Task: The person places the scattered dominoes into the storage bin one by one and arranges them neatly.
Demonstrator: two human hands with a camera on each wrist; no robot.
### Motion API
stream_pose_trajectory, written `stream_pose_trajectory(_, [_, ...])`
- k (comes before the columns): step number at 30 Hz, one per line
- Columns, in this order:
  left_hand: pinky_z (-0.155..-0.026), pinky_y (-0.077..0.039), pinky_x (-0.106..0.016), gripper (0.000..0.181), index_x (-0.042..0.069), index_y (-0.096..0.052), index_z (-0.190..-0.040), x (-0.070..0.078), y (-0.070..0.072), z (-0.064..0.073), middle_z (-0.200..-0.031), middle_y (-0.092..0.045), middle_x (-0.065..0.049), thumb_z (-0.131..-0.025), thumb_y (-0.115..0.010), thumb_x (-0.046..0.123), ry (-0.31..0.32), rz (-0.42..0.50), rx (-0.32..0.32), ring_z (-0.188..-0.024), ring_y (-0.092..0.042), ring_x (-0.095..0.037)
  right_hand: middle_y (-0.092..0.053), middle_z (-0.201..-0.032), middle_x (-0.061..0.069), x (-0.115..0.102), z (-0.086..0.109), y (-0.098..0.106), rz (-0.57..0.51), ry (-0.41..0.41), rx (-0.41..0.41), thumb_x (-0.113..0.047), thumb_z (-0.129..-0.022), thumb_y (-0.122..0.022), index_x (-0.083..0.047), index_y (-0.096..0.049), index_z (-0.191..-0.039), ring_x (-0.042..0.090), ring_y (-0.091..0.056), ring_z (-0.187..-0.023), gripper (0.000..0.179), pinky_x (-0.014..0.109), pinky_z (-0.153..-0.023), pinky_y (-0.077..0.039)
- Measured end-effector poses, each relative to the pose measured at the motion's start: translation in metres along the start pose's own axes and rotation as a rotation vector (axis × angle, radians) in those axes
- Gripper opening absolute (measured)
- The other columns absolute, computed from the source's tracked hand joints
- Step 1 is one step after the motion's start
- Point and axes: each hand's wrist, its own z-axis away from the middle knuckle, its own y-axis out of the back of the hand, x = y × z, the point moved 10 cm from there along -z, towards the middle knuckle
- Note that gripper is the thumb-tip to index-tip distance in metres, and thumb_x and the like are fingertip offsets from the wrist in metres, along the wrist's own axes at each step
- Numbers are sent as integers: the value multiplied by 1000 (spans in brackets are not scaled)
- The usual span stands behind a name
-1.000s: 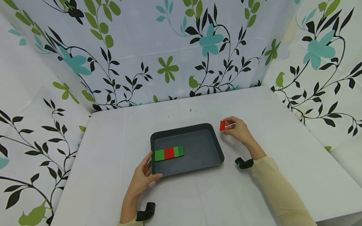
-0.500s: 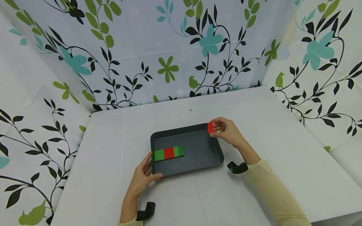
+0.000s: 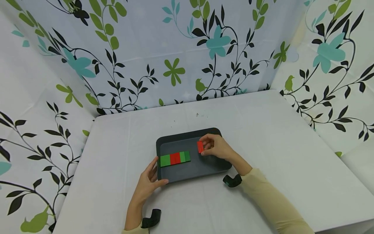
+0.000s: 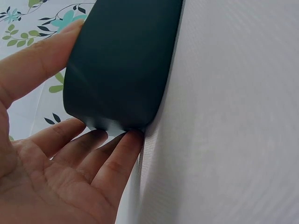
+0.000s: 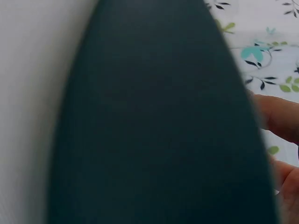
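A dark grey rectangular tray (image 3: 187,174) lies on the white table. In its left part a row of flat coloured blocks runs side by side: green blocks (image 3: 165,160), red blocks (image 3: 175,158), then more green blocks (image 3: 184,156). My left hand (image 3: 147,183) holds the tray's near left corner, thumb on the front side and fingers against the left end; the left wrist view shows this hand (image 4: 56,168) against the tray wall (image 4: 121,70). Above the tray's right half, my right hand (image 3: 217,148) pinches a red block (image 3: 200,147) upright between thumb and fingers, apart from the row.
The white cloth-covered table (image 3: 122,146) extends around the tray. A patterned curtain (image 3: 140,48) with leaves and flowers hangs behind and at both sides. In the right wrist view the tray's outer wall (image 5: 159,116) hides most of the right hand.
My right hand has carried the red block leftward and nearer, from beside the tray's right rim to over its inside. The left hand and the tray have stayed put.
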Motion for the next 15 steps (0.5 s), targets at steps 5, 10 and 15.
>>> stream_pose_trajectory(5, [-114,-31,-47,98,8,-21,-156,-2,1,0,-162,-19,-19,-78,-80,2,3,-9,5,-146,-25,-40,-64,-100,14,6,-5,-15,19,-31,-31,0,-75,-82,2,-62,-119,13,-64,-78,49,22,-68,-55])
stream_pose_trajectory(10, [-114,-31,-46,100,9,-21,-157,-4,2,0,-162,-19,-17,-77,-81,2,10,-10,9,-147,-25,-39,-64,-98,13,7,-9,-25,46,-19,-59,0,-75,-82,3,-61,-119,11,-64,-78,48,23,-69,-56])
stream_pose_trajectory(15, [-115,-31,-45,101,10,-21,-157,-5,2,0,-162,-19,-16,-76,-81,2,16,-9,8,-147,-24,-38,-65,-98,12,11,-12,-32,99,-20,-71,-2,-74,-83,1,-63,-117,11,-65,-79,47,22,-69,-56])
